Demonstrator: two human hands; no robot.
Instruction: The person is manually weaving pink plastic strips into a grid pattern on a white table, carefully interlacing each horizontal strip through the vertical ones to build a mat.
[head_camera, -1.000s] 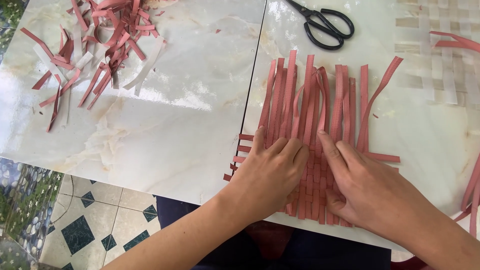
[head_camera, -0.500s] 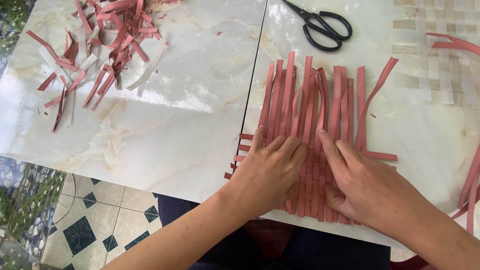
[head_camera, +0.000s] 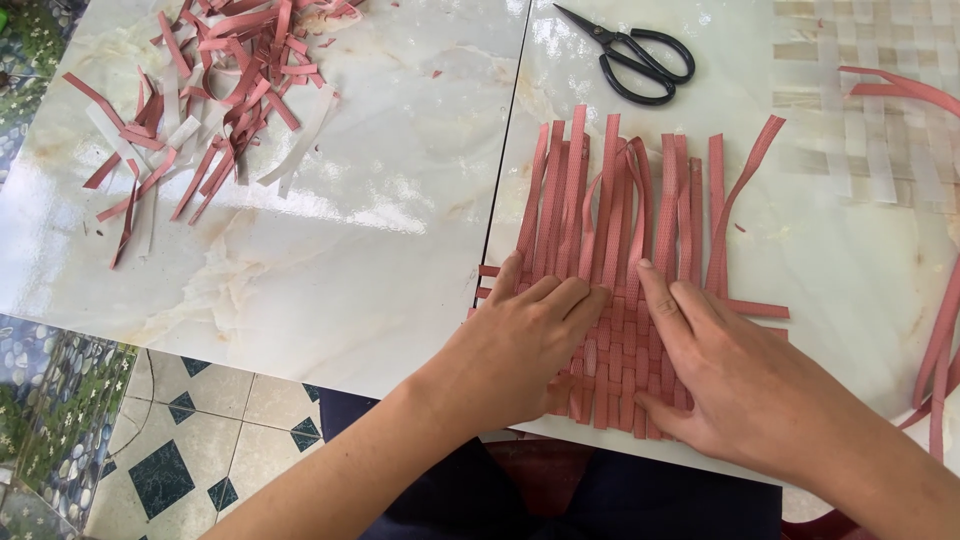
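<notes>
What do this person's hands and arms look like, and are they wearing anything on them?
Both arms are bare as far as the picture shows: no sleeves in view. The left hand and the right hand wear no gloves, and no rings, watch or bracelet show. The fingernails look short and unpainted.

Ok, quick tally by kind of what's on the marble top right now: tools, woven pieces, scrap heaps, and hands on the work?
Scissors, black handles: 1
Red woven strip mat under the hands: 1
Pale woven mat, far right corner: 1
Heap of red and white strip offcuts: 1
Hands pressing on the red mat: 2, left hand and right hand
Total: 6
</notes>
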